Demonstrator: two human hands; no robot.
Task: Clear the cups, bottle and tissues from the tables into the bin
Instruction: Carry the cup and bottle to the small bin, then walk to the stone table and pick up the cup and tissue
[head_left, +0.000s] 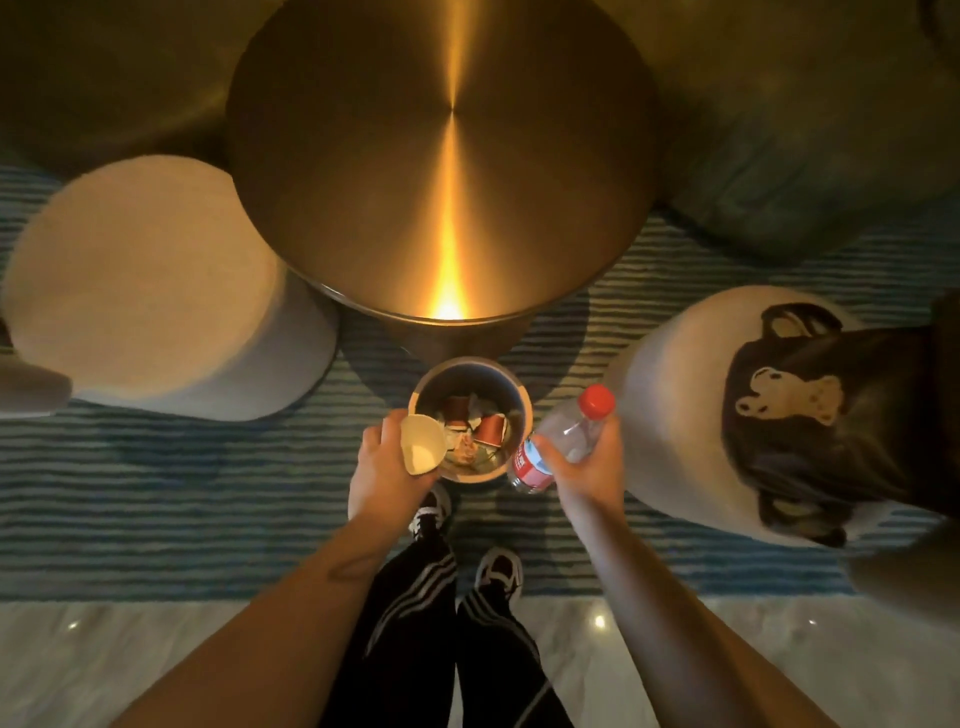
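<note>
Clear bottle (561, 441), red cap at one o'clock, gripped mid-body by right hand (587, 467) at bin's (522, 410) three o'clock. Probably light, thin-walled, slippery; best held at waist. Paper cup (422, 445) clasped in left hand (382, 467), over rim at nine.

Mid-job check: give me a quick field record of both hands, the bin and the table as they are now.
left hand: holds a paper cup, its mouth tipped toward the camera, over the bin's near-left rim
right hand: grips a clear plastic bottle, red cap on, beside the bin's right rim
bin: on the striped rug, open, already holding brown cups and crumpled paper
round metal table: nothing visible on its top
left to drop: the cup and the bottle
</note>
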